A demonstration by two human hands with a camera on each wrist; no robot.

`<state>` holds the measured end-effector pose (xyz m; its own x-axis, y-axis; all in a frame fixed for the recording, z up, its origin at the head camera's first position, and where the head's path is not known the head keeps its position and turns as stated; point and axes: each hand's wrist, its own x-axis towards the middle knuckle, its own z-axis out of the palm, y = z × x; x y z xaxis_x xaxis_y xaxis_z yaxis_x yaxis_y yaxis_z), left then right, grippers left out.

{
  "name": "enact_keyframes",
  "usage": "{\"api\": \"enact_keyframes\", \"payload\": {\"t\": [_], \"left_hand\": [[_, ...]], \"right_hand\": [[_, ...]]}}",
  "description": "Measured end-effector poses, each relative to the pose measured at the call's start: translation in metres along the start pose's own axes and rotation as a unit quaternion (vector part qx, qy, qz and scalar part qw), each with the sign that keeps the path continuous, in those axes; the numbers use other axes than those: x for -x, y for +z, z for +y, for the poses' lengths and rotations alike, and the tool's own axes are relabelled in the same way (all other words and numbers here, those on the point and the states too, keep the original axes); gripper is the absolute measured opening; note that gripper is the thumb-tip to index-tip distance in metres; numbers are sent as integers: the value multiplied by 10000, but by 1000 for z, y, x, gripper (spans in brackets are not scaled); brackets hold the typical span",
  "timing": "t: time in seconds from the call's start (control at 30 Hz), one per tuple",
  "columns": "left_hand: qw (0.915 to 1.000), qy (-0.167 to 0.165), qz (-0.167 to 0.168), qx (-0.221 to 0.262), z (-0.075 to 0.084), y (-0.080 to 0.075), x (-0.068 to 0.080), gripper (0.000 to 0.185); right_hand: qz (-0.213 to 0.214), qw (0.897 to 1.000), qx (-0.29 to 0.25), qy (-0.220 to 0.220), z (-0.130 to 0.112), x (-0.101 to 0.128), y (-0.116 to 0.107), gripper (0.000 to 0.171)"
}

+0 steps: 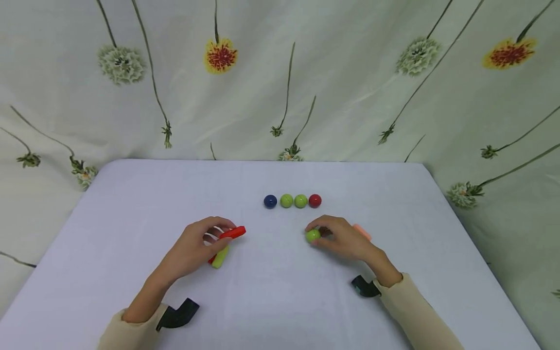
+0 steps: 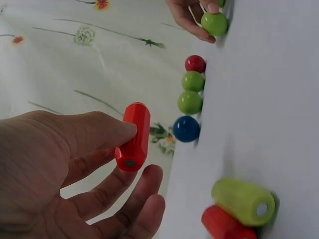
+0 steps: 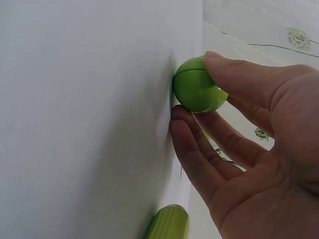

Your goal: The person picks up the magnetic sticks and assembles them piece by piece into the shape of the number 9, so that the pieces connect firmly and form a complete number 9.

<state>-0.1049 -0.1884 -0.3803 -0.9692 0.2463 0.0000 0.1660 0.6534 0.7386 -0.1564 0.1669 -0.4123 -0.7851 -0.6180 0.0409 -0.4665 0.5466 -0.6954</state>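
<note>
My left hand (image 1: 197, 248) pinches a red toy rod (image 2: 135, 137) between thumb and fingers, raised off the table; a small grey disc shows in its end. Below that hand lie a yellow-green rod (image 2: 244, 201) and another red rod (image 2: 227, 225), side by side. With thumb and fingertips my right hand (image 1: 343, 238) grips a green ball (image 3: 197, 85) at the table's surface. Beyond both hands, a blue ball (image 1: 270, 201), two green balls (image 1: 286, 201) and a red ball (image 1: 315, 201) stand in a row.
An orange rod (image 1: 362, 232) pokes out from behind the right hand. Close under that hand, a green ribbed rod (image 3: 170, 224) appears in the right wrist view. The white table (image 1: 280, 301) ends at a flower-print cloth (image 1: 245, 107). Black devices (image 1: 178, 315) sit at both wrists.
</note>
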Motion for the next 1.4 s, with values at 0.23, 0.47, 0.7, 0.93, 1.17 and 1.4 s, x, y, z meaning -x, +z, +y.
{"api": "enact_keyframes", "payload": {"t": [0.23, 0.47, 0.7, 0.93, 1.17, 1.4], "left_hand": [[9989, 178, -281, 337, 19, 21, -20, 26], [9970, 398, -453, 482, 34, 44, -36, 23], [9951, 577, -566, 564, 47, 64, -53, 19], [9938, 656, -629, 641, 50, 83, -64, 17], [9946, 603, -597, 594, 48, 92, -66, 16], [9947, 638, -614, 527, 46, 98, -67, 16]], "right_hand": [[11, 10000, 35, -2, 2, 0, 1, 31], [37, 9999, 102, -18, 1, -1, 1, 30], [27, 10000, 57, -30, 0, -1, 0, 31], [41, 9999, -47, -127, 0, 0, 1, 31], [40, 9999, 27, -111, -1, 0, 1, 31], [12, 10000, 26, -1, -2, 0, 0, 30]]}}
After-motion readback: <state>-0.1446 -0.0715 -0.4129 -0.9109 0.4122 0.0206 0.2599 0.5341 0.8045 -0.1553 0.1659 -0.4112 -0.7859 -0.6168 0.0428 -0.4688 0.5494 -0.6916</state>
